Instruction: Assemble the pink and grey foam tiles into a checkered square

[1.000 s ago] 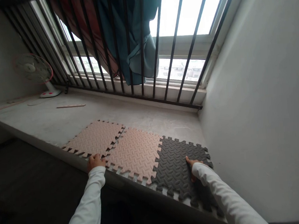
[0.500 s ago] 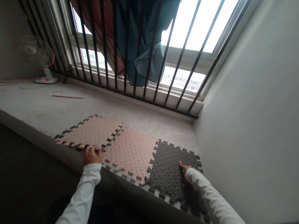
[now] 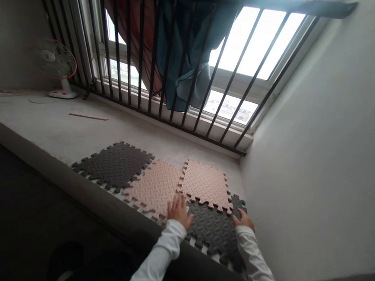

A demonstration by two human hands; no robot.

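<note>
Interlocking foam mat tiles lie on a concrete ledge (image 3: 60,133). A dark tile (image 3: 113,166) is at the left, a pink tile (image 3: 152,188) beside it, and another pink tile (image 3: 205,184) lies partly over a dark tile (image 3: 214,231) at the right. My left hand (image 3: 179,210) rests flat with fingers spread where the pink and dark tiles meet. My right hand (image 3: 243,220) lies on the right dark tile near the loose pink tile's corner, fingers bent down on the mat.
A barred window (image 3: 181,67) with hanging blue and red cloth (image 3: 180,50) runs behind the ledge. A small fan (image 3: 55,66) and a thin wooden strip (image 3: 88,116) sit at the far left. A white wall (image 3: 321,156) closes the right side.
A pink tile has moved from the left end onto the right dark tile, uncovering a dark tile at the left. My left hand moved right to the tiles' joint.
</note>
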